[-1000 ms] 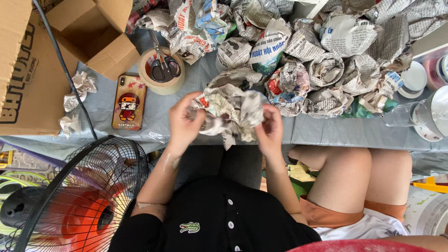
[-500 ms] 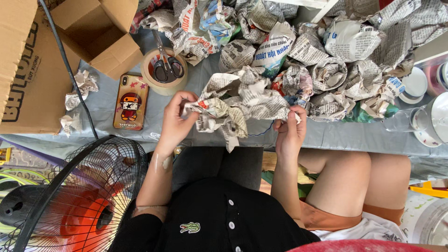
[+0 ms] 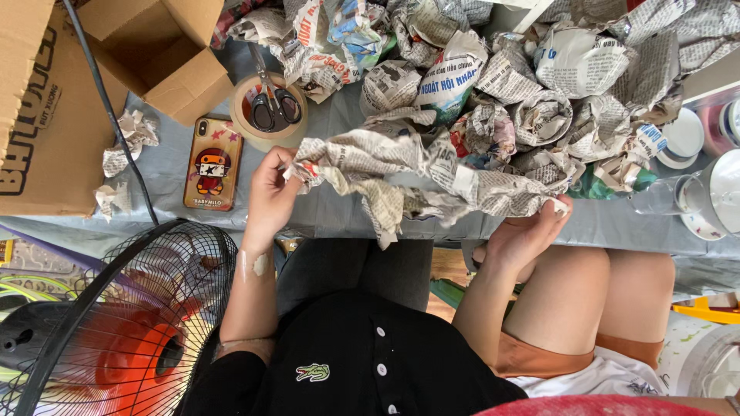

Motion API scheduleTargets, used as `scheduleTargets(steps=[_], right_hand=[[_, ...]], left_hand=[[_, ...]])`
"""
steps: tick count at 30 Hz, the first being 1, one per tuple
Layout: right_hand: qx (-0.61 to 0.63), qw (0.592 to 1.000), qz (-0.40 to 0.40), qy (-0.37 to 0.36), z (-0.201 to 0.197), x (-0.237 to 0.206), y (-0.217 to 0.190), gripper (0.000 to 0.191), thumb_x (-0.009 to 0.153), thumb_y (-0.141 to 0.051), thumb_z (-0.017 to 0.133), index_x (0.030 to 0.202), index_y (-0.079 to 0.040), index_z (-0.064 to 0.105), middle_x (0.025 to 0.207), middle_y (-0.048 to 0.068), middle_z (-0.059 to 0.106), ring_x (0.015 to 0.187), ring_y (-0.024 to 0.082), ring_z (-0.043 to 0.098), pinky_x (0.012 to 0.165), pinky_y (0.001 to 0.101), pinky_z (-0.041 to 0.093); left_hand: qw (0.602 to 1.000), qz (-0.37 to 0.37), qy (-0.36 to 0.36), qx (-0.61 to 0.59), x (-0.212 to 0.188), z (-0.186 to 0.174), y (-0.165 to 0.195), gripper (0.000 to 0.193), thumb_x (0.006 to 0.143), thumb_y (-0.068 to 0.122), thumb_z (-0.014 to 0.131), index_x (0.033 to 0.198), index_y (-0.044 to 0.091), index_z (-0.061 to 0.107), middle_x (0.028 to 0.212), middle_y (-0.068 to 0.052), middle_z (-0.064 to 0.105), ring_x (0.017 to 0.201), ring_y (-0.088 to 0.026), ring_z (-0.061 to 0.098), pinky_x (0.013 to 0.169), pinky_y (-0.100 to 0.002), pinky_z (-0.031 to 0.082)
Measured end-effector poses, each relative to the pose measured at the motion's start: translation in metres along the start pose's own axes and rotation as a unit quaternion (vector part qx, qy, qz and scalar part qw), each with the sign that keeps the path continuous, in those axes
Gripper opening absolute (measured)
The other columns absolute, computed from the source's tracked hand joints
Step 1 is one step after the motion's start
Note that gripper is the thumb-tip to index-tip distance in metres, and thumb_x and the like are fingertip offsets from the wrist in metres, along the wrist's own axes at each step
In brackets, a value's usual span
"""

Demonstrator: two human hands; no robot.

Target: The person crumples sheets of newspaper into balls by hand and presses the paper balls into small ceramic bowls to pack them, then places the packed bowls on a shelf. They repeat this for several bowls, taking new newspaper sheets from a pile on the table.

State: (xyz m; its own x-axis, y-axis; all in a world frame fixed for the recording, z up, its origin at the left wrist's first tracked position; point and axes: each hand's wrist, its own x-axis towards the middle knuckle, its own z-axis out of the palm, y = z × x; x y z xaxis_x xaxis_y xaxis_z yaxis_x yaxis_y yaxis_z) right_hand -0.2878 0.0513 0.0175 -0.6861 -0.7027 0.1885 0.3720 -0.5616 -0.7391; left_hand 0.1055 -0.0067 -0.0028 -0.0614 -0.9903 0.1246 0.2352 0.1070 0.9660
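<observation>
A crumpled sheet of newspaper (image 3: 416,173) is stretched out wide above the front edge of the grey table (image 3: 169,181). My left hand (image 3: 271,192) pinches its left end between thumb and fingers. My right hand (image 3: 528,231) grips its right end, palm up, just past the table edge. Behind the sheet lies a pile of several newspaper-wrapped bundles (image 3: 493,85).
A phone in a cartoon case (image 3: 213,163) lies left of my left hand. A tape roll with scissors inside (image 3: 269,108) stands behind it. An open cardboard box (image 3: 158,50), a fan (image 3: 116,323) at lower left, and glass lids (image 3: 713,196) at right.
My hands have moved apart, pulling the bunched newspaper open into a long sheet. My right hand has dropped lower and to the right.
</observation>
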Motion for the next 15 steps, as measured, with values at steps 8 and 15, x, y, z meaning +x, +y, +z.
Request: scheduleTargets(steps=[8,15], right_hand=[[-0.191,0.942,0.023,-0.274,0.017,-0.031,0.002,0.082,0.09,-0.014,0.082,0.157,-0.007,0.035,0.146,0.006,0.048,0.134,0.018,0.052,0.115,0.0331,0.042],[-0.385,0.88,-0.049,-0.273,0.009,-0.053,0.021,0.054,0.097,-0.002,0.073,0.143,-0.002,0.047,0.14,0.012,0.055,0.13,0.021,0.055,0.116,0.0346,0.042]], left_hand=[[0.995,0.025,-0.075,0.063,0.0,0.025,0.028,0.055,0.087,-0.009,0.065,0.136,0.005,0.045,0.119,-0.004,0.067,0.112,-0.011,0.065,0.095,-0.027,0.053],[0.969,0.075,-0.171,0.162,-0.006,0.05,0.024,0.038,0.094,-0.002,0.076,0.129,0.004,0.063,0.111,-0.006,0.073,0.102,-0.014,0.069,0.09,-0.03,0.057]])
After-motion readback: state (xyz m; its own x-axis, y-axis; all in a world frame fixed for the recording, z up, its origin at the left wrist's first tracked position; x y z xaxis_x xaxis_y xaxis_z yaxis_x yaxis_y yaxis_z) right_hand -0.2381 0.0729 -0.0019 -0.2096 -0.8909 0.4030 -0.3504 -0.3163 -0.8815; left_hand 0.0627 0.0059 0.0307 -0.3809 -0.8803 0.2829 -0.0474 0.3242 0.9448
